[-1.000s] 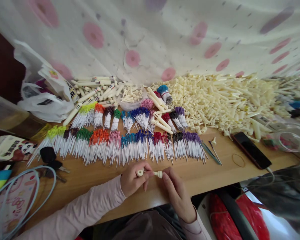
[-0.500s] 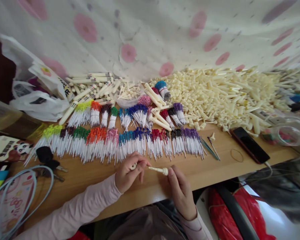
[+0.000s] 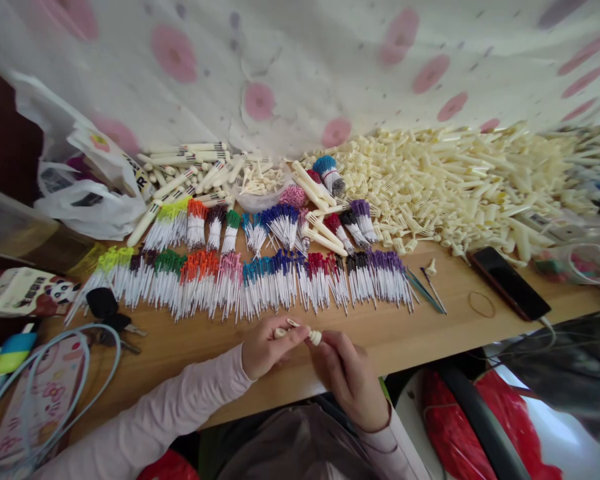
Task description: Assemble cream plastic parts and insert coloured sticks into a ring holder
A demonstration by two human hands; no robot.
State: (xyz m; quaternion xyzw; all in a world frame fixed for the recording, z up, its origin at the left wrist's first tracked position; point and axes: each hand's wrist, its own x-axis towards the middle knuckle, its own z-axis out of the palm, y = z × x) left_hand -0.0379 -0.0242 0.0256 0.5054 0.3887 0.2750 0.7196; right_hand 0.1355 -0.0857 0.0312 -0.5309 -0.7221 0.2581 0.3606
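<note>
Over the front of the wooden table [image 3: 420, 330], my left hand [image 3: 266, 347] pinches a small cream plastic barrel piece [image 3: 281, 331]. My right hand [image 3: 347, 377] pinches a cream pen core part with a round cap [image 3: 314, 337]. The two pieces meet between my fingertips. Just beyond my hands lies a long row of white pen refills with coloured tips [image 3: 260, 283], sorted by colour. A second, shorter row of refill bundles [image 3: 240, 230] lies behind it.
A big heap of cream plastic pen parts [image 3: 460, 190] covers the back right. Finished cream pens [image 3: 190, 170] lie at the back left beside white plastic bags [image 3: 85, 193]. A black phone [image 3: 510, 283], a rubber band [image 3: 481, 304], keys [image 3: 110, 317] and a blue cable [image 3: 50, 380] also lie on the table.
My hands had drawn apart with the core held out to the right. They have come back together, and the core part now meets the piece in my left hand.
</note>
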